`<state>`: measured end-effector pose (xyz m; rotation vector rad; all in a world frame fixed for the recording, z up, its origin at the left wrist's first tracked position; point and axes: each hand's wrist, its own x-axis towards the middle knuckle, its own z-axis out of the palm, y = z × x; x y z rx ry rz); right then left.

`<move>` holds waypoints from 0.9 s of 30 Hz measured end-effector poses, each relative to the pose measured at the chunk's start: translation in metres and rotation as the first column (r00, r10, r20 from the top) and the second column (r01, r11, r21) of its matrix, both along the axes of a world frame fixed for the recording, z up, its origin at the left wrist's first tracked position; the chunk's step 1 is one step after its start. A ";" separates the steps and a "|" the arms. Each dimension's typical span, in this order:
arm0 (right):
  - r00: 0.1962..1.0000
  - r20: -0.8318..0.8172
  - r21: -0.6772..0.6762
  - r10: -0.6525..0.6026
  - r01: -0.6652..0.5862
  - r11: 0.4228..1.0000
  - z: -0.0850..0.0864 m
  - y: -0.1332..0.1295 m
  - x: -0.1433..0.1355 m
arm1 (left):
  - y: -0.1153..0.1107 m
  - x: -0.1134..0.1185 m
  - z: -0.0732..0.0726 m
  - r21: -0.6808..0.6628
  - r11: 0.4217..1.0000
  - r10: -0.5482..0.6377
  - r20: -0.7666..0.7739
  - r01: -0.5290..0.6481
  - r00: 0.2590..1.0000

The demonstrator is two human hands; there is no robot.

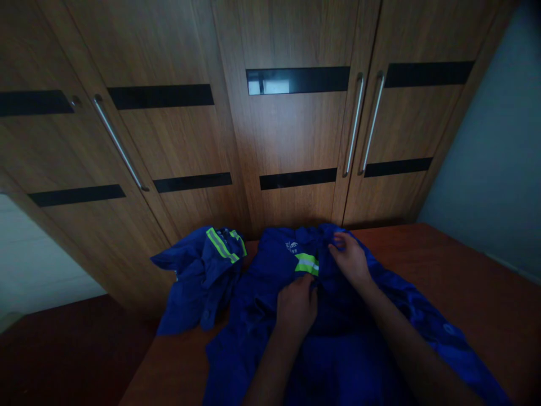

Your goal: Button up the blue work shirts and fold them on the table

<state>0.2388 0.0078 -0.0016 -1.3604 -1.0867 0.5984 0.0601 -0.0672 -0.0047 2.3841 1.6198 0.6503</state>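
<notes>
A dark blue garment (270,265) with a white printed mark and a yellow-green and silver strip (307,264) lies spread over the reddish wooden surface. My left hand (296,301) is closed on its cloth just below the strip, fingers curled inward. Farther up and to the right, my right hand (350,256) pinches the garment near its top edge, thumb and fingertips close together. To the left lies a second, crumpled blue garment (190,282) with similar bright strips and a button; neither hand touches it.
Behind the garments stands a wooden wardrobe (291,135) with black inlays and long metal handles (354,125). The wooden surface (477,304) extends to the right, towards a pale wall (490,163). Its left edge drops towards a dark floor (76,349).
</notes>
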 end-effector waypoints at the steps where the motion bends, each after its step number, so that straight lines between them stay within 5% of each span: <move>1: 0.992 0.125 0.084 0.028 -0.039 0.996 0.004 -0.011 -0.003 | 0.000 0.000 0.001 0.009 1.000 -0.001 0.021 0.001 1.000; 3: 0.904 0.404 0.164 0.136 -0.218 0.962 0.008 -0.033 -0.008 | 0.001 0.001 0.002 0.016 1.000 -0.002 0.053 0.001 0.999; 5: 0.771 0.582 0.095 0.259 -0.381 0.920 0.004 -0.050 -0.011 | 0.001 0.000 0.002 0.015 1.000 -0.004 0.070 0.003 0.998; 9: 0.626 0.701 -0.031 0.342 -0.453 0.891 -0.017 -0.061 -0.011 | 0.003 -0.001 0.001 0.021 1.000 0.003 0.092 -0.005 0.996; 23: 0.470 0.856 -0.017 0.213 -0.388 0.922 -0.038 -0.057 -0.015 | 0.006 -0.003 -0.004 0.054 0.998 -0.015 -0.018 0.016 1.000; 27: 0.505 0.839 -0.007 0.202 -0.361 0.933 -0.039 -0.056 -0.015 | 0.004 -0.002 -0.004 0.041 0.998 -0.045 -0.024 0.046 0.999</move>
